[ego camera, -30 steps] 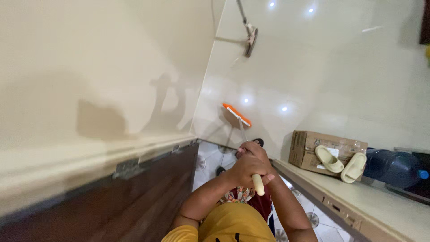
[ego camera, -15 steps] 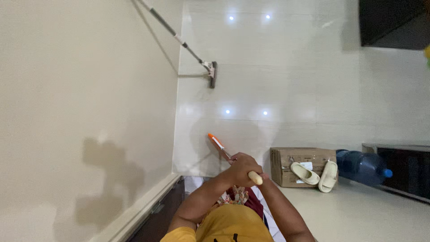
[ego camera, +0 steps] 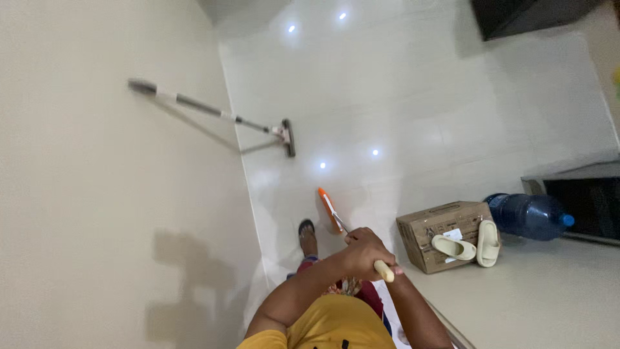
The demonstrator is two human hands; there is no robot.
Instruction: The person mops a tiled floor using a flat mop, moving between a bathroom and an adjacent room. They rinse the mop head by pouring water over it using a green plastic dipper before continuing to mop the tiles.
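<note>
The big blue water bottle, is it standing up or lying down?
Lying down. The blue water bottle rests on its side on the floor, its cap pointing right, beside the cardboard box with the two pale slippers on it.

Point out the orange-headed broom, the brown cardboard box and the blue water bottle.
orange-headed broom (ego camera: 330, 210), head view, on its orange head.
brown cardboard box (ego camera: 423, 251), head view, on its side.
blue water bottle (ego camera: 526, 216), head view, on its body.
</note>
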